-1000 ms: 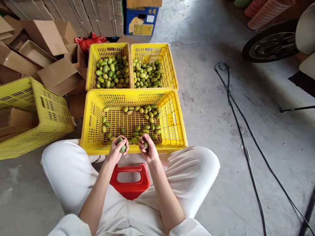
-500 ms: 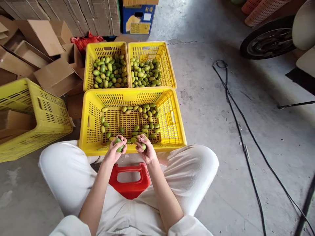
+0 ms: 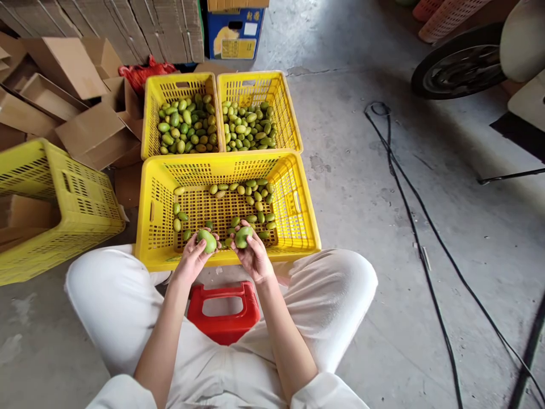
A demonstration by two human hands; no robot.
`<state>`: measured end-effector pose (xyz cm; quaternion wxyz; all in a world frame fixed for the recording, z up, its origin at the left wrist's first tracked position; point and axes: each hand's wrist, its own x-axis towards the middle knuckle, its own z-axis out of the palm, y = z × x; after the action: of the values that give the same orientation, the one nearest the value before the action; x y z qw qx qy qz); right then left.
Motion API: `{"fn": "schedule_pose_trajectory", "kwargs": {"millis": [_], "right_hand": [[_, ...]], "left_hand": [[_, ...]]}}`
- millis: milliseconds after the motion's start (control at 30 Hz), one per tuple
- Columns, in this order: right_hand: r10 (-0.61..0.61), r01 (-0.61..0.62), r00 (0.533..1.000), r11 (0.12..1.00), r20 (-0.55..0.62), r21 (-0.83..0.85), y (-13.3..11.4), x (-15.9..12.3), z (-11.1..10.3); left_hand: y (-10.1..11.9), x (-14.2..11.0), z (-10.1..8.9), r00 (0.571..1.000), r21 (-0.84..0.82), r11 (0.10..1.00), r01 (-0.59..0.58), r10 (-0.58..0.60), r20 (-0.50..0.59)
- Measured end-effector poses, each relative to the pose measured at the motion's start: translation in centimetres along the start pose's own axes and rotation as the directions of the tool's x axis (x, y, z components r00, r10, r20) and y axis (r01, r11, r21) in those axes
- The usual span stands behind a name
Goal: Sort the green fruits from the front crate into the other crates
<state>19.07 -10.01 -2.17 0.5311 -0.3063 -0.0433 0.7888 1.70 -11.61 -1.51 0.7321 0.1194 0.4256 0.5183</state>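
My left hand (image 3: 197,254) is wrapped round a green mango (image 3: 207,241), its smooth side turned up towards me. A second green mango (image 3: 243,237) sits in the fingers of my right hand (image 3: 255,257), a short way to the right. Both hands are held over the near rim of a large yellow crate (image 3: 225,166). On that crate's slotted bottom, several green and yellowish mangoes (image 3: 259,196) lie loose, mostly along the right side. My hands hide some of the fruit near the front.
Beyond stand two smaller yellow crates, left (image 3: 147,113) and right (image 3: 293,122), holding many mangoes. A red plastic stool (image 3: 223,324) is between my legs. Another yellow crate (image 3: 85,196) and brown cardboard boxes (image 3: 93,133) are on the left. Black cable (image 3: 419,233) runs across the floor at right.
Both hands have turned and loosened their grip, so the two mangoes show more fully. The right-hand mango has come up into plain view. The view has shifted slightly.
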Motion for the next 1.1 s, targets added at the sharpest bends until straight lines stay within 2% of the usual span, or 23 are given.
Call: {"fn": "schedule_pose_trajectory", "kwargs": {"millis": [67, 133, 267, 400, 500, 600, 733, 833, 933, 1100], "right_hand": [[0.039, -0.039, 0.999, 0.999, -0.006, 0.035, 0.3, 0.2, -0.3], [0.080, -0.079, 0.997, 0.996, -0.022, 0.045, 0.5, 0.3, -0.6], [0.086, -0.087, 0.996, 0.996, -0.038, -0.023, 0.5, 0.5, -0.9], [0.027, -0.027, 0.999, 0.999, -0.023, 0.019, 0.0, 0.3, -0.3], [0.018, -0.019, 1.000, 0.997, 0.020, 0.069, -0.5, 0.0, 0.2], [0.025, -0.027, 0.999, 0.998, 0.047, 0.053, -0.7, -0.2, 0.4], [0.037, -0.038, 0.999, 0.997, 0.008, 0.070, -0.3, -0.1, -0.3], [0.074, -0.081, 0.996, 0.989, 0.058, 0.123, 0.2, 0.1, -0.8], [0.134, -0.144, 0.986, 0.985, 0.099, 0.093, 0.8, 0.3, -1.0], [0.084, -0.084, 0.996, 0.994, 0.010, 0.070, 0.9, 0.5, -0.6]], "left_hand": [[-0.2, 0.0, 0.0, 0.998, 0.016, 1.000, 0.020, -0.021, 0.063], [-0.2, 0.0, 0.0, 0.996, 0.031, 0.999, 0.038, -0.041, 0.081], [0.0, 0.2, 0.0, 1.000, 0.075, 0.997, 0.008, -0.010, 0.025], [0.3, 0.2, 0.0, 0.999, -0.037, 0.998, 0.046, -0.046, 0.017], [0.5, 0.1, -0.2, 0.996, -0.100, 0.991, 0.086, -0.089, -0.029], [0.5, 0.1, -0.3, 0.997, -0.036, 0.998, 0.051, -0.052, -0.048], [0.3, 0.0, -0.3, 0.999, 0.069, 0.997, -0.020, 0.018, 0.041], [0.1, 0.1, -0.3, 0.999, 0.115, 0.993, -0.010, 0.004, 0.052], [0.0, 0.3, -0.4, 0.999, 0.156, 0.987, 0.041, -0.045, 0.020], [0.2, 0.5, -0.6, 0.998, -0.031, 0.998, 0.054, -0.055, -0.026]]}}
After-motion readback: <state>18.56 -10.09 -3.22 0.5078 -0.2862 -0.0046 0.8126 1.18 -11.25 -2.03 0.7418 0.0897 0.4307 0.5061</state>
